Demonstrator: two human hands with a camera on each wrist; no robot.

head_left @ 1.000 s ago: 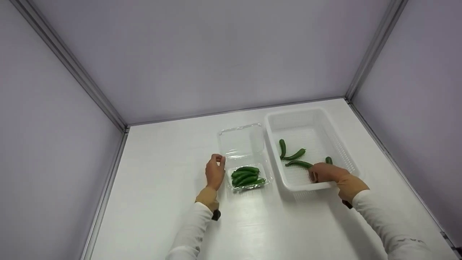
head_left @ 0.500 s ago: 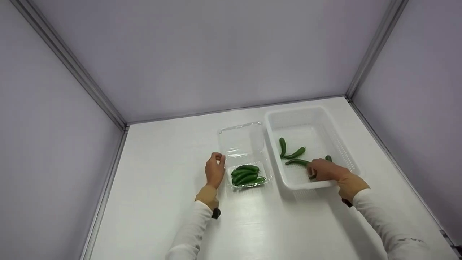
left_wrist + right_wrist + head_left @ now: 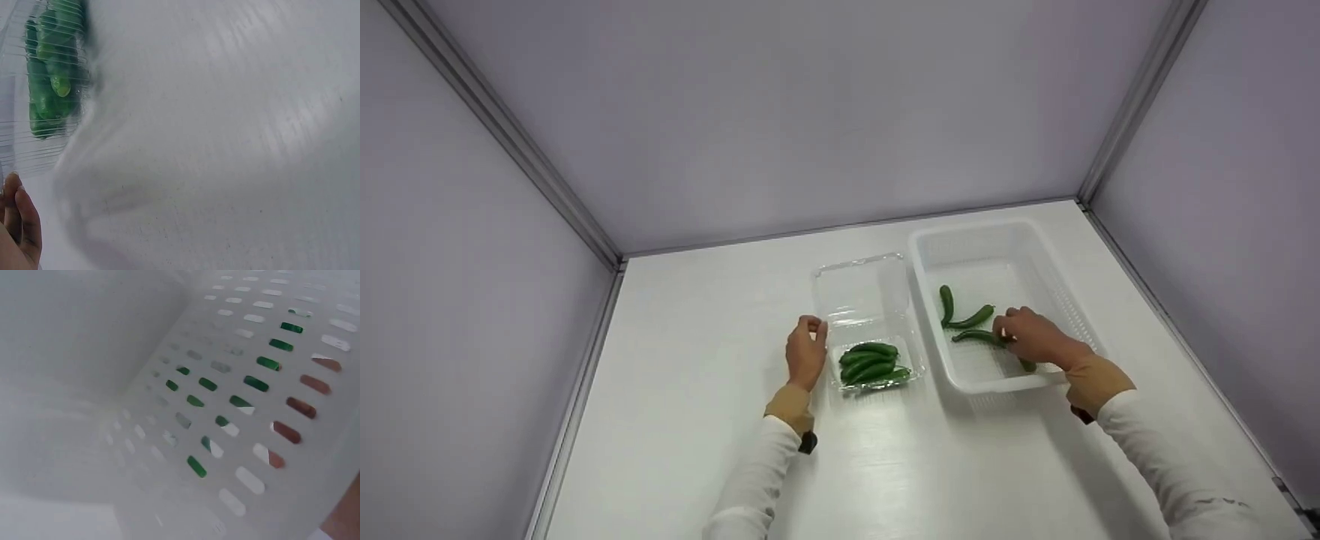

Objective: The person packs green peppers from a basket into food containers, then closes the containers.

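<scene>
One white table (image 3: 697,420), lilac walls (image 3: 780,112)

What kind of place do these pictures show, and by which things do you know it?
Probably a recording booth or test bench, not a kitchen: plain pale walls joined by metal corner strips enclose a bare white table. On it stand only a white slotted basket and a clear clamshell box of green peppers.

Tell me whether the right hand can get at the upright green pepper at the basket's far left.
Probably yes. The right hand is already inside the open-topped white basket, and the green pepper lies uncovered just beyond it, with only another pepper beside it.
</scene>
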